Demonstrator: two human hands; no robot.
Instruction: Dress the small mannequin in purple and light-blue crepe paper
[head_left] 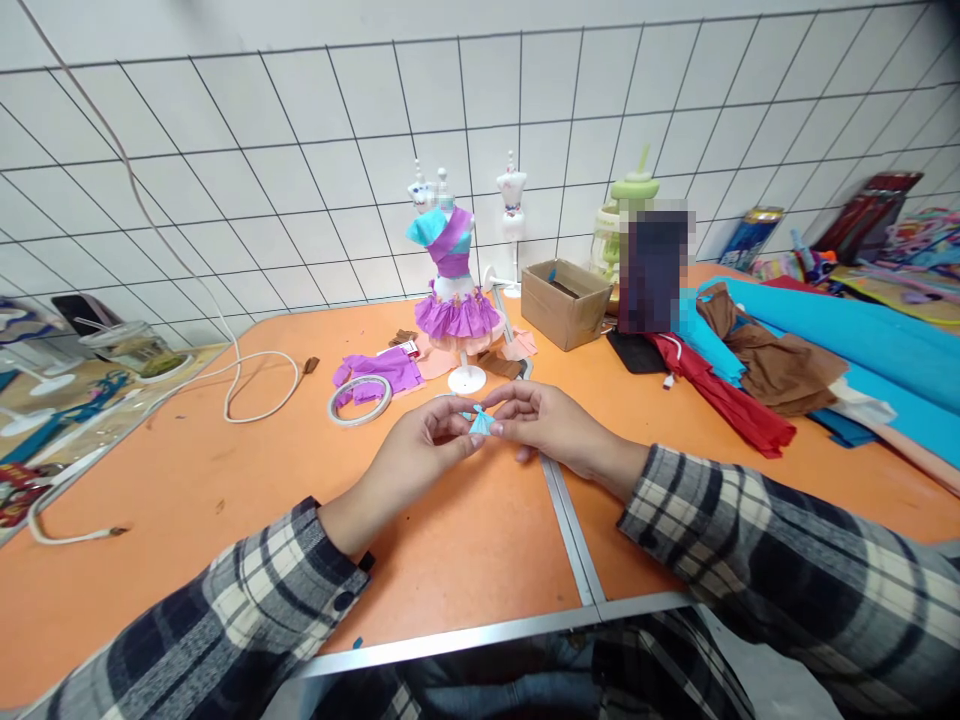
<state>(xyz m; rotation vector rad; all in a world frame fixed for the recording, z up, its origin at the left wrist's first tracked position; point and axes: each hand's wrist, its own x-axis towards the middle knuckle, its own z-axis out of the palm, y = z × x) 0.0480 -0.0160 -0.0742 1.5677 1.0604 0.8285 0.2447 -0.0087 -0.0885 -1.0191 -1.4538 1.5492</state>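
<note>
Between my fingertips is a small gathered piece of light blue crepe paper (pixel 481 424), pinched into a fan shape. My left hand (pixel 427 437) grips it from the left with thumb and fingers closed. From the other side my right hand (pixel 541 425) pinches it too. Just beyond the hands stands a small white mannequin (pixel 466 379) on a round base. It wears a ruffled purple skirt (pixel 457 318) and a purple and blue wrapped top (pixel 450 245). A roll of tape (pixel 331 410) lies left of my hands, partly over a purple paper scrap (pixel 397 370).
A cardboard box (pixel 566 310) and another mannequin (pixel 513 215) stand at the back. Red paper (pixel 720 400), brown paper (pixel 787 350) and blue sheets (pixel 885 350) lie to the right. A white cable (pixel 234 385) curls across the left. A metal seam (pixel 566 520) crosses the orange table (pixel 450 540).
</note>
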